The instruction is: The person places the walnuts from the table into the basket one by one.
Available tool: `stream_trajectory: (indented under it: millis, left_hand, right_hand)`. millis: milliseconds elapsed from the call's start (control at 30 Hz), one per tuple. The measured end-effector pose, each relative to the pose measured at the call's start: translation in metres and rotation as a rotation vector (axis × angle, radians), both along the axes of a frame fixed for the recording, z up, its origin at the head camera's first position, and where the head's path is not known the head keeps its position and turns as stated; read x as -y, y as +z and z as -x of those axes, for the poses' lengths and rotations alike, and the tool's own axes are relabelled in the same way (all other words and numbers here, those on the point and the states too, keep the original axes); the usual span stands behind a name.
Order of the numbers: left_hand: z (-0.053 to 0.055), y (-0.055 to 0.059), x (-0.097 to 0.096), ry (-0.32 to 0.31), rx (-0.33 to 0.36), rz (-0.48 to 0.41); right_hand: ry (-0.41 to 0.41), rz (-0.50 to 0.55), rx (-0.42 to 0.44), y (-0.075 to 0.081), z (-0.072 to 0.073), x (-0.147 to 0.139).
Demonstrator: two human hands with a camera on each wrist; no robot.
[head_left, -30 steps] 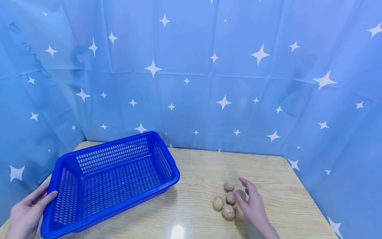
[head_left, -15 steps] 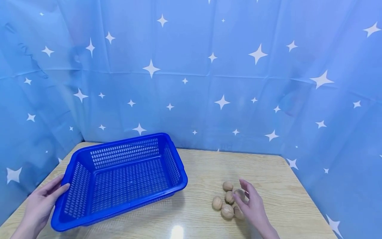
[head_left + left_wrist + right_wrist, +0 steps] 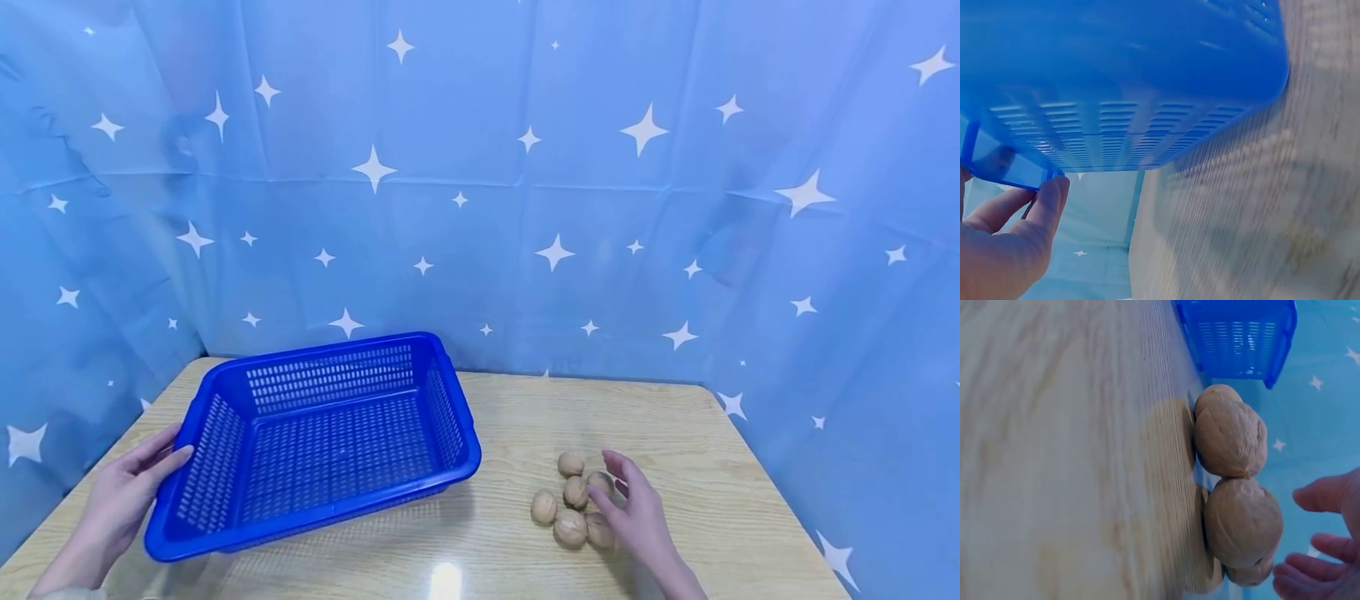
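Note:
My left hand (image 3: 120,500) grips the left rim of a blue plastic basket (image 3: 318,512), thumb over the edge and fingers outside. The basket is perforated, holds nothing, and tilts slightly; a shadow lies under its front right side. In the left wrist view, the outer side of the basket (image 3: 1135,69) fills the top, the fingers at its rim. Several walnuts (image 3: 570,528) lie clustered on the table to the right. My right hand (image 3: 643,521) hovers beside them with fingers loosely bent. In the right wrist view a gap separates that hand (image 3: 1329,544) from the nearest walnut (image 3: 1244,522).
The wooden table (image 3: 720,467) runs back to a blue curtain (image 3: 465,250) with white stars, which also hangs on the left and right. A bright light reflection shows on the table near the front edge, between the basket and the walnuts.
My left hand has moved the basket to the right, closer to the walnuts. The right hand has stayed nearly still beside the walnuts. The head view has shifted slightly.

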State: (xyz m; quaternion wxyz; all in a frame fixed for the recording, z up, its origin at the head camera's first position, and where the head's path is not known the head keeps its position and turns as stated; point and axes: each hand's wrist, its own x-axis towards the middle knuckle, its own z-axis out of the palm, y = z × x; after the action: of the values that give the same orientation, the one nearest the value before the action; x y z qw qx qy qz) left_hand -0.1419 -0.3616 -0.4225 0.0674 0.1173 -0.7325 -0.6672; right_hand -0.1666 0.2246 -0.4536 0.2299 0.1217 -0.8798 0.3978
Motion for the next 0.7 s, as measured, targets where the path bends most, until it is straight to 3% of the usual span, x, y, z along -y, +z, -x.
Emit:
stream_trajectory:
  millis: [133, 167, 267, 500, 700]
  left_hand:
    - [0.007, 0.001, 0.0, -0.033, 0.054, 0.07]
    - [0.009, 0.001, -0.001, -0.016, 0.063, 0.06]
    - [0.012, 0.002, 0.0, -0.042, 0.086, 0.077]
    - [0.017, 0.004, -0.002, -0.131, 0.042, -0.07]
    - [0.021, 0.005, -0.003, -0.157, 0.067, -0.079]
  right_hand:
    - [-0.012, 0.017, 0.048, -0.001, 0.002, -0.001]
    - [-0.014, 0.022, 0.057, -0.002, 0.003, -0.001]
    - [-0.013, 0.048, 0.074, -0.002, 0.005, -0.002]
    - [-0.019, 0.069, 0.119, -0.005, 0.008, -0.005]
    - [-0.018, 0.05, 0.152, -0.005, 0.01, -0.006]
